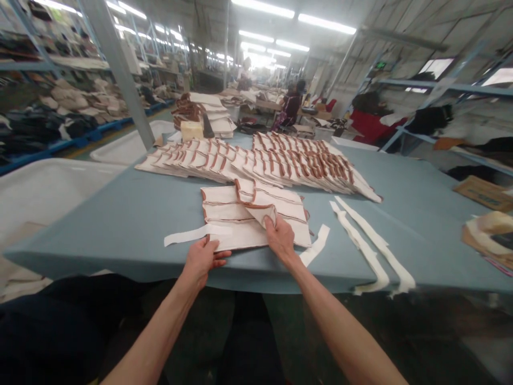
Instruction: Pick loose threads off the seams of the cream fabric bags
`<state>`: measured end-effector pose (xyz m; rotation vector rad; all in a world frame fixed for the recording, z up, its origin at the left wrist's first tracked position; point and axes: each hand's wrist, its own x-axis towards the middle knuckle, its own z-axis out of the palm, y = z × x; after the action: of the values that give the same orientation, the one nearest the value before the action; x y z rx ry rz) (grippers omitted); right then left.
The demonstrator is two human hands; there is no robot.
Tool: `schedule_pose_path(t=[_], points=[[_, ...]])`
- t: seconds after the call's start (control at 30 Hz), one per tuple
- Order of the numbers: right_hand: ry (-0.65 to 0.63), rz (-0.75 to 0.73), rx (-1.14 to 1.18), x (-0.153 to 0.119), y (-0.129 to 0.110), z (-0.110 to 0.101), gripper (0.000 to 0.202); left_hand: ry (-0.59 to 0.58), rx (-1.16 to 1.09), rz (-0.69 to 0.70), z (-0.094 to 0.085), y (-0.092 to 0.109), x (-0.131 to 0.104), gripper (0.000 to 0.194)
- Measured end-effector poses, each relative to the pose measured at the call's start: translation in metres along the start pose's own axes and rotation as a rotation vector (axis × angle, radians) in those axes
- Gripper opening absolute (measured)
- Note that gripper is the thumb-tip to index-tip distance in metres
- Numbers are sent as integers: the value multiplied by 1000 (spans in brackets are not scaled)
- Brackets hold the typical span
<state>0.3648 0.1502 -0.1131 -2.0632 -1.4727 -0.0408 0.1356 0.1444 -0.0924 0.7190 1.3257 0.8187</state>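
Observation:
A stack of cream fabric panels [236, 235] with brown edging lies near the table's front edge. My right hand [279, 235] is closed on the turned-up corner of a top piece [258, 211], whose edge is folded back. At the panel's front left corner, my left hand [202, 259] pinches the edge between thumb and fingers, its other fingers below. A white strip [184, 236] runs across that corner, beside my left thumb. Another white strip [316, 247] sticks out at the right of the panel, partly under my right forearm.
Overlapping rows of brown-edged cream panels [240, 163] spread across the back of the blue-grey table [132, 224]. Two long white strips [364, 248] hang over the front edge at right. A tape roll [491, 232] lies far right. White bins [52, 182] stand left; a person [292, 101] is behind.

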Motion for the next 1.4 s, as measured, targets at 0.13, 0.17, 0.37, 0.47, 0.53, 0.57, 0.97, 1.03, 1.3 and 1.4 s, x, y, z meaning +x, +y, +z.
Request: schedule_pose_path(t=[0.13,0.17,0.37,0.47,0.53,0.57,0.97,1.03,1.3,1.4], points=[[115,49,28,22,8,-14,48,87,38,85,-30,-9,-18,23],[141,47,34,27,8,-18,47,117,46,107,-40,-12,-24,22],[158,5,67,46,0,-17,38,134,93,233,-93,-15,-70,27],[38,-75,107,36,-17,-10,27,70,129,264,-103,-14,-89,35],[-27,-160,141,17,-35,-15,28,53,145,281,-105,-16,-97,35],[-44,-212,162,3,-45,-21,34,49,149,288,-105,-18,-99,35],[-328,-667,228,-128,-107,-31,34,64,19,286,-92,-52,-90,48],[-358,-674,214,-126,-107,-17,30,94,-18,274,-94,-58,-90,49],[-455,-634,262,-132,-115,14,11,299,-351,223,-88,-78,-53,62],[-484,-574,356,-131,-109,14,15,384,-448,245,-91,-78,-46,61]])
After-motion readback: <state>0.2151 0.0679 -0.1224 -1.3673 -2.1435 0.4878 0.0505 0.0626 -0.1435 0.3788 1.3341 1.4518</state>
